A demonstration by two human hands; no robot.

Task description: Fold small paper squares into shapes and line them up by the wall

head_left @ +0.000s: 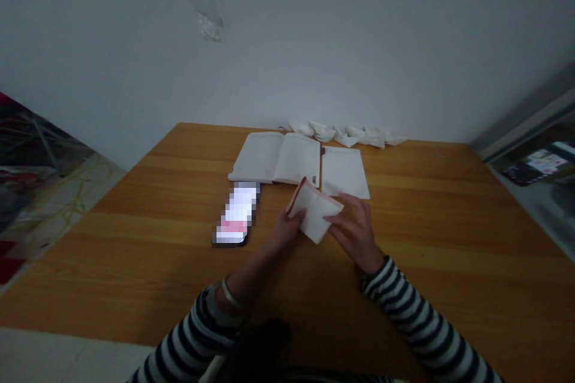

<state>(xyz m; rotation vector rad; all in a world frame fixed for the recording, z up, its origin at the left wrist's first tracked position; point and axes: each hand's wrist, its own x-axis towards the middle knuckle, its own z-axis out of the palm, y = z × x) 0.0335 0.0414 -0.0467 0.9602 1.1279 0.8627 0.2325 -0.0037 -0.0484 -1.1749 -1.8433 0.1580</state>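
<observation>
A folded sheet of white paper (pixel 314 218) with a red line along its edges is held tilted just above the table. My left hand (pixel 287 230) is closed on its left side, the thumb lying over the front. At the right corner, my right hand (pixel 357 233) pinches the paper between thumb and fingers. Beyond my hands lies an open notebook (pixel 258 155) with pale pages. A flat loose sheet (pixel 345 173) lies against the notebook's right side. To the left of my left hand is a phone (pixel 237 212) with its lit screen blurred out.
Several crumpled or folded white papers (pixel 348 133) form a row along the wooden table's (pixel 449 221) back edge, by the wall. Clear plastic (pixel 209 24) hangs on that wall. Past the table's right edge is a lit screen (pixel 545 161); clutter covers the floor at left.
</observation>
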